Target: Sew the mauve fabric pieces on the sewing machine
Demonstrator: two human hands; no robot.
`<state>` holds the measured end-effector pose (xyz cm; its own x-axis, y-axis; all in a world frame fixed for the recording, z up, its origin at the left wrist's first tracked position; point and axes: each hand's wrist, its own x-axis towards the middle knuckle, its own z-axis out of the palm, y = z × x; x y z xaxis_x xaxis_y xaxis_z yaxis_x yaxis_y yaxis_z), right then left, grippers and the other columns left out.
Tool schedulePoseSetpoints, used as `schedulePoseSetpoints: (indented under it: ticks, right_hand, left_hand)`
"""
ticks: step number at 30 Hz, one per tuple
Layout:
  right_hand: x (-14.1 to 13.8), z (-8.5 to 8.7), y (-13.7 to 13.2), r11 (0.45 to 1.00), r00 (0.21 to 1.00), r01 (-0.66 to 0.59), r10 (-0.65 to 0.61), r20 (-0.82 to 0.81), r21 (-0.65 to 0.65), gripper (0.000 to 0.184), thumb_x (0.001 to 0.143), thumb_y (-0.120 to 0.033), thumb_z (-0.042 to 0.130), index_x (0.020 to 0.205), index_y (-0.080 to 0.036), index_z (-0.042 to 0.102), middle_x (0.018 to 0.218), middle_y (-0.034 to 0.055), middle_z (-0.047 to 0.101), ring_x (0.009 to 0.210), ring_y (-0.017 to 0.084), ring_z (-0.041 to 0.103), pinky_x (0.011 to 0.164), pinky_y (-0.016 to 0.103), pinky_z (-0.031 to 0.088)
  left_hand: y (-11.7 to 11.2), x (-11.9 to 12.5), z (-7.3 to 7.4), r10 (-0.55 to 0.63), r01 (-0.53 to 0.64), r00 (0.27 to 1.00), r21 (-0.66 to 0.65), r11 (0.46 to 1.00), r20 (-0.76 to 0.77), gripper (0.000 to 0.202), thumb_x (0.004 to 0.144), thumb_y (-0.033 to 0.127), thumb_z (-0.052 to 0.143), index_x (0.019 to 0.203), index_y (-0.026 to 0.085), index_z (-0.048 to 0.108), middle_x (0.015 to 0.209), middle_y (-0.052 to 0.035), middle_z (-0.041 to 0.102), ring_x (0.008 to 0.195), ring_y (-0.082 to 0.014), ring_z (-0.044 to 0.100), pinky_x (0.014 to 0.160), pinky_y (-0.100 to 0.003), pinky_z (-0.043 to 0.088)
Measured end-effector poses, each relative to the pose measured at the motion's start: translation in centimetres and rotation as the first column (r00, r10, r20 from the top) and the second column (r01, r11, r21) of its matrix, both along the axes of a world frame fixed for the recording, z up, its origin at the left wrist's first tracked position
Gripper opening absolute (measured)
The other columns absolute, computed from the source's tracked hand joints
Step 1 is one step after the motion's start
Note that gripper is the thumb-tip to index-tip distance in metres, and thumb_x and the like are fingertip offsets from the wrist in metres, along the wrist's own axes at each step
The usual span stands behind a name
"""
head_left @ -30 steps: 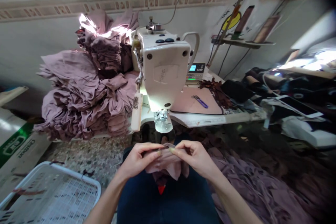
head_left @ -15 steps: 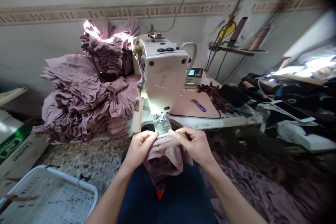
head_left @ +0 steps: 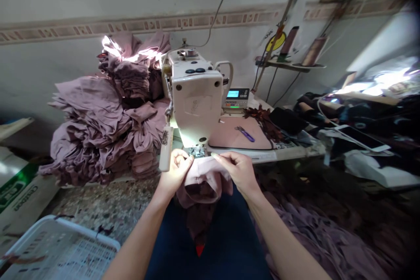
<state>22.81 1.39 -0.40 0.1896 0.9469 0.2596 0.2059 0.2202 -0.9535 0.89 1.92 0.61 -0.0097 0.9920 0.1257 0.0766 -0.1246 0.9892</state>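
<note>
Both hands have carried the mauve cloth forward and up from above the lap since a second ago, so that its upper edge now lies at the front of the sewing machine, just below the lit presser foot. The left hand pinches one end of that edge between thumb and fingers; the right hand grips the other end the same way, its remaining fingers curled. Between them the cloth hangs in loose folds over the dark-clothed lap, a red tip showing at the bottom.

Close beside the left hand hangs a pale handle, crowding it on that side. Further left, a tall heap of mauve pieces fills the table, with a white basket below. Right of the machine, purple-handled snips lie on a pink mat, near dark scraps and a control panel. More fabric lies low at the right.
</note>
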Motion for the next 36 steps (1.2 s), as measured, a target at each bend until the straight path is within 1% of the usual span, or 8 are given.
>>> schedulePoseSetpoints:
  ticks: [9, 13, 17, 20, 24, 27, 31, 36]
  right_hand:
    - [0.8, -1.9, 0.1, 1.0, 1.0, 0.008, -0.008, -0.014, 0.008, 0.038, 0.083, -0.053, 0.083, 0.071, -0.018, 0.081, 0.064, 0.0018, 0.068, 0.062, 0.018, 0.056, 0.061, 0.03, 0.043]
    - [2.7, -4.8, -2.1, 0.992, 0.997, -0.05, 0.044, -0.055, -0.116, 0.044, 0.082, -0.06, 0.085, 0.072, -0.017, 0.079, 0.063, 0.0012, 0.064, 0.059, 0.017, 0.051, 0.057, 0.029, 0.04]
    - [4.5, -7.9, -5.1, 0.907, 0.957, -0.238, 0.158, -0.243, -0.348, 0.056, 0.079, -0.07, 0.086, 0.068, -0.017, 0.075, 0.058, -0.0019, 0.051, 0.051, 0.012, 0.038, 0.047, 0.026, 0.029]
    - [4.9, -9.2, -6.3, 0.892, 0.923, -0.205, 0.039, -0.383, -0.402, 0.06, 0.072, -0.074, 0.089, 0.064, -0.017, 0.071, 0.059, -0.0022, 0.047, 0.052, 0.012, 0.037, 0.045, 0.025, 0.028]
    - [3.8, -9.5, -6.1, 0.925, 0.902, -0.04, -0.13, -0.412, -0.378, 0.059, 0.069, -0.074, 0.091, 0.065, -0.018, 0.071, 0.057, -0.003, 0.047, 0.052, 0.012, 0.035, 0.045, 0.025, 0.025]
    - [2.3, -8.9, -5.8, 0.935, 0.933, -0.021, -0.108, -0.343, -0.353, 0.062, 0.075, -0.075, 0.086, 0.06, -0.019, 0.063, 0.055, -0.0037, 0.043, 0.052, 0.012, 0.034, 0.046, 0.025, 0.025]
    - [1.7, -7.1, -7.2, 0.93, 0.978, -0.136, 0.071, -0.194, -0.343, 0.065, 0.075, -0.08, 0.082, 0.064, -0.018, 0.067, 0.058, -0.0024, 0.049, 0.052, 0.012, 0.039, 0.047, 0.025, 0.031]
    - [7.3, -4.9, -9.0, 0.912, 0.976, -0.217, 0.209, -0.059, -0.349, 0.061, 0.082, -0.072, 0.079, 0.056, -0.019, 0.064, 0.057, 0.0002, 0.053, 0.054, 0.015, 0.048, 0.051, 0.027, 0.039]
  left_hand:
    - [0.9, 0.1, -0.1, -0.045, 0.05, 0.994, -0.052, 0.997, 0.102, 0.043, 0.086, 0.053, 0.083, 0.083, 0.021, 0.055, 0.06, 0.0077, 0.046, 0.052, -0.0094, 0.038, 0.052, -0.022, 0.028]
    - [-0.9, -2.4, 0.0, 0.013, -0.012, 0.989, 0.013, 1.0, -0.15, 0.036, 0.093, 0.051, 0.076, 0.084, 0.017, 0.073, 0.078, -0.004, 0.072, 0.068, -0.0172, 0.062, 0.061, -0.025, 0.045]
    - [-3.1, -7.0, 1.3, 0.178, -0.099, 0.894, 0.206, 0.973, -0.411, 0.025, 0.096, 0.041, 0.073, 0.099, 0.018, 0.082, 0.093, -0.0069, 0.081, 0.079, -0.0217, 0.072, 0.069, -0.027, 0.052]
    - [-3.2, -10.7, 3.4, 0.458, -0.249, 0.746, 0.436, 0.865, -0.484, 0.026, 0.1, 0.041, 0.069, 0.1, 0.018, 0.081, 0.087, -0.0061, 0.079, 0.071, -0.0195, 0.069, 0.068, -0.028, 0.051]
    - [-0.9, -14.2, 6.9, 0.771, -0.31, 0.398, 0.719, 0.622, -0.496, 0.026, 0.102, 0.042, 0.067, 0.098, 0.018, 0.077, 0.092, -0.0099, 0.075, 0.081, -0.0238, 0.067, 0.078, -0.033, 0.049]
    - [1.4, -15.5, 8.5, 0.779, -0.309, 0.252, 0.716, 0.627, -0.574, 0.025, 0.098, 0.043, 0.071, 0.102, 0.018, 0.073, 0.099, -0.0133, 0.07, 0.095, -0.0316, 0.067, 0.082, -0.037, 0.049]
    - [3.3, -16.1, 9.3, 0.725, -0.287, 0.282, 0.666, 0.689, -0.628, 0.014, 0.096, 0.034, 0.067, 0.091, 0.02, 0.068, 0.101, -0.0143, 0.067, 0.103, -0.0357, 0.066, 0.091, -0.044, 0.049]
    - [1.2, -15.0, 9.6, 0.784, -0.187, 0.397, 0.794, 0.578, -0.477, 0.012, 0.102, 0.03, 0.062, 0.097, 0.02, 0.066, 0.101, -0.0142, 0.071, 0.104, -0.0331, 0.069, 0.095, -0.046, 0.053]
